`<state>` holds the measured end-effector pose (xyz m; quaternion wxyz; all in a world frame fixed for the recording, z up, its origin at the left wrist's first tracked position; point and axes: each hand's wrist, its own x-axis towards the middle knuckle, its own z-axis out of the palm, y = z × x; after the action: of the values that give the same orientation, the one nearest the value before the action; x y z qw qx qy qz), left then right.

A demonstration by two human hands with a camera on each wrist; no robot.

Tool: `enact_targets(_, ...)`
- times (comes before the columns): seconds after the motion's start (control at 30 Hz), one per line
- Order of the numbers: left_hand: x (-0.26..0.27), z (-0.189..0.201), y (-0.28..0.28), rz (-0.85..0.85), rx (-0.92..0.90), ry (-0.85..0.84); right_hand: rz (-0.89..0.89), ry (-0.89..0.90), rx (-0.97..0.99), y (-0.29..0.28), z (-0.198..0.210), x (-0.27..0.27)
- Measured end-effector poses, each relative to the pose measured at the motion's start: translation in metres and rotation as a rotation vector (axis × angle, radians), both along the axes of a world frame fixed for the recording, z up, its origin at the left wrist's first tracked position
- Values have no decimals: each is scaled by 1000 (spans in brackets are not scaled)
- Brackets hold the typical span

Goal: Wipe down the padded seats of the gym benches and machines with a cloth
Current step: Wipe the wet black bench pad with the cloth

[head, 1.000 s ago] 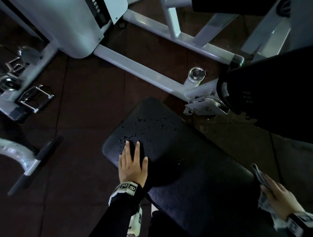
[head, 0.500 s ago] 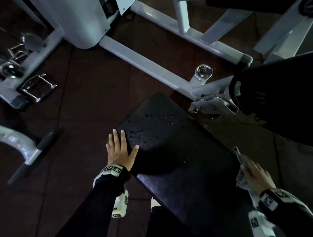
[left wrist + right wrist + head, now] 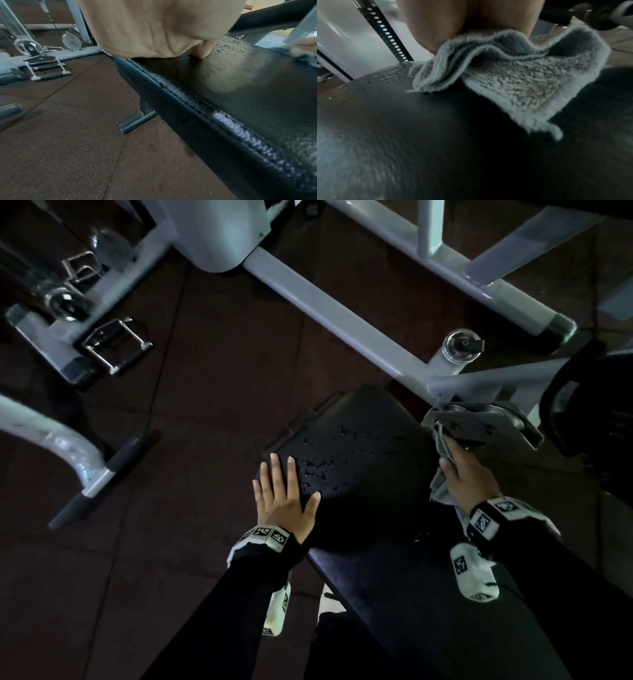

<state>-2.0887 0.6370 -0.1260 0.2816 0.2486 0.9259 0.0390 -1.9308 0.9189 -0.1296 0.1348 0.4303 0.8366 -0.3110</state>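
Note:
A black padded bench seat (image 3: 370, 446) runs from the near right toward the middle. Water droplets (image 3: 329, 455) bead on its far end. My left hand (image 3: 284, 494) lies flat and open on the seat's left edge, fingers straight and the thumb on the pad (image 3: 240, 81); the left wrist view shows its palm (image 3: 154, 27) on the seam. My right hand (image 3: 469, 474) holds a bunched grey cloth (image 3: 440, 491) against the seat's right edge, just below the metal bracket. In the right wrist view the cloth (image 3: 522, 83) hangs folded from the hand onto the seat (image 3: 436, 128).
White machine frame bars (image 3: 342, 313) cross the floor beyond the seat, with a chrome knob (image 3: 460, 347) and a grey bracket (image 3: 479, 422) at its far right corner. A chrome cable handle (image 3: 113, 344) lies at far left. A curved white bar with a black grip (image 3: 85, 474) stands at left.
My right hand has carried the cloth from the near right up along the seat's right edge toward the far end. My left hand has slid to the seat's left edge.

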Motion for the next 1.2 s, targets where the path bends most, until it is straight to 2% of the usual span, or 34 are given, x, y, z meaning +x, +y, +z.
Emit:
enact_targets(0.17,0,2,0,-1,15,-9,99,56,-16,8,-6,-54)
enact_targets(0.27,1,1,-1,-3,13,9,245,136,29,13,-10,-89)
enact_targets(0.4,2,-5,-4,9,66,49,513,15,240,-7,-3,-119)
enact_targets(0.47,3,-8,-5,9,90,81,599,54,395,-27,1,-119)
enact_targets(0.53,3,-7,-5,16,100,91,702,130,413,-44,0,-107)
enact_targets(0.63,4,-8,-4,12,85,82,880,128,407,-52,-4,-71)
enact_targets(0.7,4,-7,-5,12,98,113,882,93,386,-47,0,-44)
enact_targets(0.8,5,-10,-5,5,92,111,747,16,319,-30,5,-24)
enact_targets(0.97,5,-14,-6,-1,99,144,469,68,178,-7,10,-61)
enact_targets(1.07,5,-14,-6,-8,110,155,495,121,199,-3,11,-97)
enact_targets(1.2,5,-15,-7,-7,118,169,532,8,285,-25,8,-120)
